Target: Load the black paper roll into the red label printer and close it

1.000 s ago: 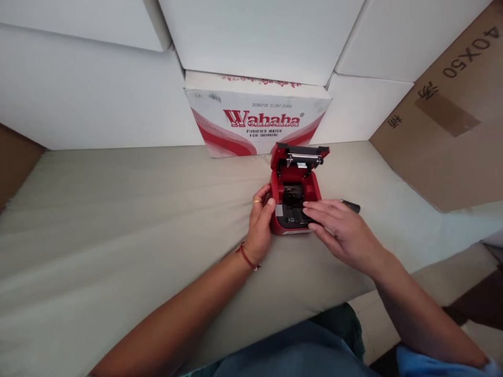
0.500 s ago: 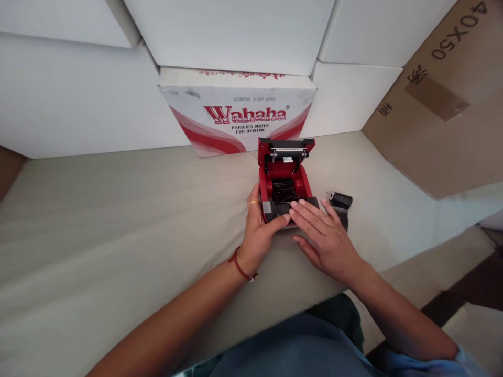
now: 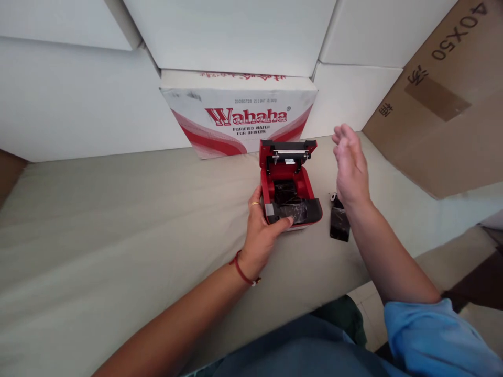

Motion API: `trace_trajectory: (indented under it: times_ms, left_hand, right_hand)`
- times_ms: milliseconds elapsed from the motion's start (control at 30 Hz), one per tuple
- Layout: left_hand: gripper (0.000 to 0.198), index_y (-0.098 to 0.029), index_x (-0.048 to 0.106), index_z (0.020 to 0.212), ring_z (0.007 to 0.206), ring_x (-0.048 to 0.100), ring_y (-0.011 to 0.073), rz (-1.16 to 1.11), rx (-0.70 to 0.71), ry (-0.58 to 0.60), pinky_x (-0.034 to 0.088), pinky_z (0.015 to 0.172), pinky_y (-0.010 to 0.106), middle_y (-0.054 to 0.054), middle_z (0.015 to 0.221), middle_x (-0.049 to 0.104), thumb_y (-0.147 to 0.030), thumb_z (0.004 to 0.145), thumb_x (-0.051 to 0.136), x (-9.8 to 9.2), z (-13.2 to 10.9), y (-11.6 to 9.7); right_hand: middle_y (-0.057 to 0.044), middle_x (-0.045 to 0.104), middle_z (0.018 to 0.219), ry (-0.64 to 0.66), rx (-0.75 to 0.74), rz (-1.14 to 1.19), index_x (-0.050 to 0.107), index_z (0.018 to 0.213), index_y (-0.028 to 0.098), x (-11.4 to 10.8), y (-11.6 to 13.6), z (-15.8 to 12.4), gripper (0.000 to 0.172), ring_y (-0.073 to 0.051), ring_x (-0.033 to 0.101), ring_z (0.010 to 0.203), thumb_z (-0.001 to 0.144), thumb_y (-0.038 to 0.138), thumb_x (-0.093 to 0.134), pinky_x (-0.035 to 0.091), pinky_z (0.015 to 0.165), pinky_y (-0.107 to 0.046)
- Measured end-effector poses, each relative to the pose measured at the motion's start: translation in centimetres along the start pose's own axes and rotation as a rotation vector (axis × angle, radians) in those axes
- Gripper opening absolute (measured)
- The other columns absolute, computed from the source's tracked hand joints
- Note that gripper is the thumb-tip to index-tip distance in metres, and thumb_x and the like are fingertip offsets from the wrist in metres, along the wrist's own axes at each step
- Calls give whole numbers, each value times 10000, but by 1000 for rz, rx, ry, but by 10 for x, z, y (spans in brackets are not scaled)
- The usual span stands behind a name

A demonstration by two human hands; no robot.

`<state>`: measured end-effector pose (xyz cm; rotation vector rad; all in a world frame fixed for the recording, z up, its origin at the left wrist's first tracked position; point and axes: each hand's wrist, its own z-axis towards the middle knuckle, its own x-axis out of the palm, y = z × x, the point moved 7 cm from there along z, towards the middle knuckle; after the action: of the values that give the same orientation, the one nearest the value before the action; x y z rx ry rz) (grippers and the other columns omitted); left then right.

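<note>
A small red and black printer-like device (image 3: pixel 308 187) stands on the cloth-covered table, its lid raised. Inside it lies a black roll (image 3: pixel 285 191), and a black strip from it reaches over the front edge. My left hand (image 3: pixel 261 228) grips the device's left front corner, thumb pressing the strip at the front and fingers along the side. My right hand (image 3: pixel 351 165) is raised in the air right of the device, fingers extended and holding nothing. Beneath its wrist, a second black roll with a loose flap (image 3: pixel 339 224) lies on the table.
Behind the device stands a white and red Wahaha carton (image 3: pixel 247 118). White boxes (image 3: pixel 236 34) are stacked along the back. A large brown cardboard box (image 3: pixel 444 120) is at the right. The greenish table cover (image 3: pixel 118 225) has soft creases.
My right hand has lifted off the front of the device and moved up and to the right. The strip and the second roll's flap now show more fully. My left hand keeps its hold.
</note>
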<state>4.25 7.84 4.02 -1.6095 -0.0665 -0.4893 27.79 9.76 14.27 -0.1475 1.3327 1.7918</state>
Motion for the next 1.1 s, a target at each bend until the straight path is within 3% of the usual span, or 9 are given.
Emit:
trace_trajectory:
  times_ms: [67, 167, 333, 467, 633, 833, 1000, 1100]
  left_hand:
    - [942, -307, 550, 1612, 1612, 514, 384, 8, 11, 1, 370, 1411, 583, 76, 1642, 610, -251, 752, 929, -1, 0, 0]
    - [935, -313, 554, 1604, 1624, 507, 383, 12, 25, 1, 368, 1414, 578, 74, 1654, 604, -254, 752, 935, -1, 1, 0]
    - [956, -307, 543, 1597, 1631, 496, 385, -11, 9, -4, 355, 1420, 574, 78, 1690, 578, -245, 731, 943, -1, 1, 3]
    - [908, -330, 558, 1590, 1629, 503, 376, -10, 37, 6, 363, 1417, 558, 64, 1691, 580, -266, 769, 941, -1, 0, 5]
    - [952, -345, 537, 1609, 1611, 523, 378, -1, 19, -4, 413, 1388, 547, 58, 1685, 579, -273, 757, 954, -3, 0, 7]
    - [944, -344, 541, 1601, 1610, 550, 377, -47, -36, -19, 455, 1376, 554, 56, 1697, 595, -306, 754, 956, -1, -4, 7]
    - [660, -339, 591, 1526, 1538, 621, 364, -193, -82, -58, 522, 1296, 563, 65, 1602, 678, -496, 926, 816, -11, 1, 20]
    - [603, -318, 629, 1449, 1521, 616, 348, -202, -5, -92, 530, 1264, 521, 65, 1530, 705, -451, 892, 816, -18, 9, 23]
  right_hand:
    - [-125, 616, 1756, 102, 50, 77, 478, 1769, 260, 19, -5, 18, 716, -249, 584, 1641, 1218, 603, 176, 513, 1328, -513]
    - [-121, 791, 1539, 193, 58, 153, 704, 1591, 235, 31, -2, 18, 830, -270, 709, 1506, 1194, 710, 153, 556, 1287, -507]
    - [-99, 878, 1349, 91, -24, 165, 890, 1262, 254, 11, 8, -21, 793, -291, 781, 1402, 1187, 726, 257, 538, 1303, -546]
    - [-82, 883, 1348, 107, -122, 112, 907, 1157, 299, 3, 11, -55, 765, -286, 767, 1435, 1196, 697, 254, 492, 1340, -603]
    - [-82, 887, 1340, 210, -203, -18, 904, 1136, 326, 9, 3, -81, 723, -297, 758, 1453, 1201, 632, 253, 456, 1358, -674]
    - [-93, 884, 1347, 175, -239, 82, 897, 1196, 298, 10, -4, -89, 583, -295, 769, 1438, 1209, 519, 358, 588, 1269, -623]
    - [-83, 898, 1299, 127, -230, 107, 892, 1150, 318, 10, -2, -92, 521, -319, 795, 1391, 1200, 502, 407, 605, 1244, -645]
    - [-103, 898, 1272, 101, -207, 109, 873, 1134, 305, 9, 2, -90, 569, -324, 792, 1378, 1199, 561, 369, 600, 1237, -628]
